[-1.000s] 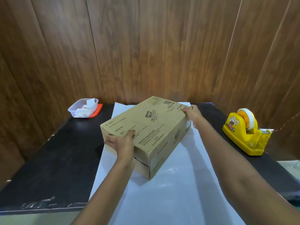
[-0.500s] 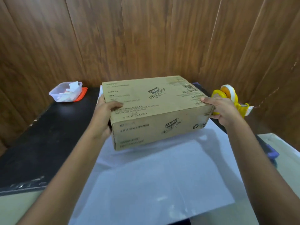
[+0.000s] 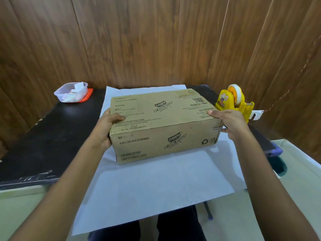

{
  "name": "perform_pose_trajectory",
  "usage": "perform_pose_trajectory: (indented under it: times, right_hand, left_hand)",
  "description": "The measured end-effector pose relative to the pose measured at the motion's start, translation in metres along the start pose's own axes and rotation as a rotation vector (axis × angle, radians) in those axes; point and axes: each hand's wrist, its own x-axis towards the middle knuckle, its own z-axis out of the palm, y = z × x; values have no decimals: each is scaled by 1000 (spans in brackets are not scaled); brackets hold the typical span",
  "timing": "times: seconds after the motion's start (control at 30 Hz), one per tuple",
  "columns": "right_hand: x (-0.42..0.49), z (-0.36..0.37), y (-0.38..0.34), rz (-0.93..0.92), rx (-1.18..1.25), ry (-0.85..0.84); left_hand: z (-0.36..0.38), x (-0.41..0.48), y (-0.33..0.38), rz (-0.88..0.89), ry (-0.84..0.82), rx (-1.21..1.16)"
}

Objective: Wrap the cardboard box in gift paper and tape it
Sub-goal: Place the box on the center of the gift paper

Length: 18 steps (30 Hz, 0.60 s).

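A brown printed cardboard box [image 3: 161, 126] sits on a white sheet of gift paper [image 3: 156, 185] spread over the black table [image 3: 48, 136]. The box lies square to me, its long side facing me. My left hand [image 3: 104, 129] grips the box's left end, thumb on the top face. My right hand [image 3: 229, 122] grips its right end, thumb on top, fingers curled round the side. A yellow tape dispenser [image 3: 232, 103] with a roll of tape stands just behind my right hand.
A clear plastic tub [image 3: 71, 92] of paper scraps on an orange lid sits at the table's back left corner. Wooden panel walls close in behind and at both sides. The paper overhangs the table's near edge above my lap.
The box has turned from a diagonal lie to square with the paper, and now rests flat on it. Both hands stayed on its ends.
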Motion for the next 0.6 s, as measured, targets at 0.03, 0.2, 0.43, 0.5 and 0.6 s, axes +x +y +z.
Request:
perform_pose_trajectory:
  times: [0.03, 0.2, 0.43, 0.5, 0.6]
  right_hand:
    - [0, 1, 1, 4, -4, 2]
    - [-1, 3, -3, 21, -34, 21]
    - [-5, 3, -1, 31, -33, 43]
    - [-5, 3, -2, 38, -43, 30]
    - [-1, 2, -3, 40, -77, 2]
  left_hand:
    - [-2, -1, -1, -4, 0, -3]
    - [0, 5, 5, 7, -6, 25]
    - [0, 16, 7, -25, -10, 58]
    - [1, 17, 4, -21, -5, 40]
    - [0, 17, 2, -9, 12, 25]
